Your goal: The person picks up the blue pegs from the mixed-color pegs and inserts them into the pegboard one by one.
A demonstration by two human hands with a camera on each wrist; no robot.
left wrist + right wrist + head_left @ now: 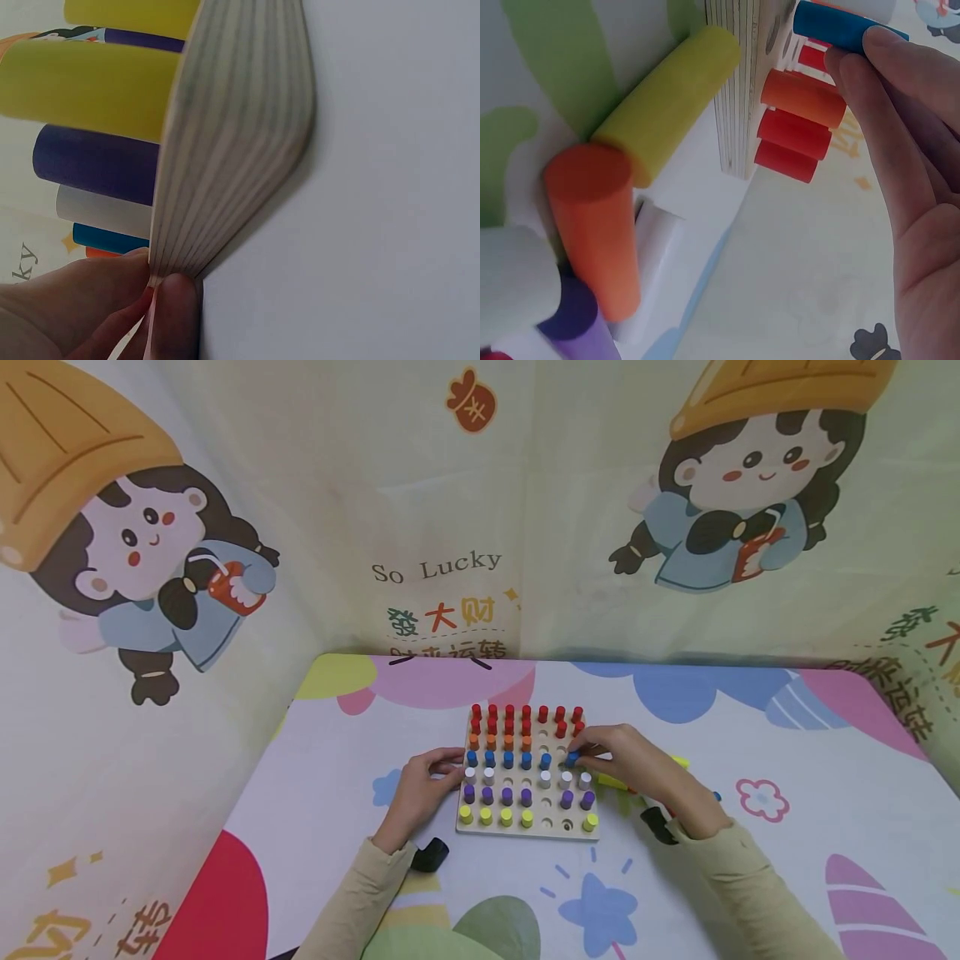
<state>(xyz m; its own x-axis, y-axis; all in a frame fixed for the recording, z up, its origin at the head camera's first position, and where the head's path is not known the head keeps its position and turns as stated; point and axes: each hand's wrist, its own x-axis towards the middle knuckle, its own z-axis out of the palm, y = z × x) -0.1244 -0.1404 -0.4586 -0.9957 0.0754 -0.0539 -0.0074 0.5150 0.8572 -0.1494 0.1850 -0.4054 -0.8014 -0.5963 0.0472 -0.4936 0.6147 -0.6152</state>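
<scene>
A wooden pegboard (528,832) carries rows of red, orange, blue, white, purple and yellow pegs, with some holes bare. My right hand (626,764) pinches a blue peg (840,24) between thumb and fingers, over the right end of the blue row. Whether that peg's lower end has entered a hole cannot be told. At the board's left side my left hand (423,789) grips the edge. In the left wrist view, fingers (97,289) touch the board's upper edge and another fingertip presses its side wall, close to the yellow peg (90,90) and purple peg (97,161).
Loose pegs lie right of the board, partly under my right arm: a yellow peg (671,105), an orange peg (596,225), a purple peg (577,319) and white ones. A patterned cloth (337,835) covers the table. A printed curtain (570,527) stands behind it.
</scene>
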